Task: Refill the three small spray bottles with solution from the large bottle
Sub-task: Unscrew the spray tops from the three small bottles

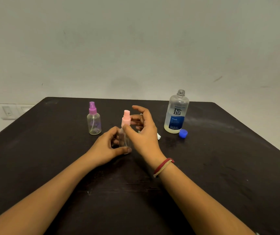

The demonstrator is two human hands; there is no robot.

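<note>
Left hand point(108, 145) grips pink-topped bottle point(125, 119) — one purple-topped bottle point(94, 122), one large bottle point(176, 114).

One view is supplied, taken from a camera worn on the person's head. It is directed forward and downward across the dark table point(220, 167) toward the pale wall point(136, 39) behind it. The table's far edge is placed near mid-height, and the upper half is filled by the wall. Both forearms are seen entering from the lower corners. The left hand point(105, 146) and right hand point(146, 133) are framed near centre, close to the lens, with the pink-capped spray bottle point(125, 117) between them.
</note>
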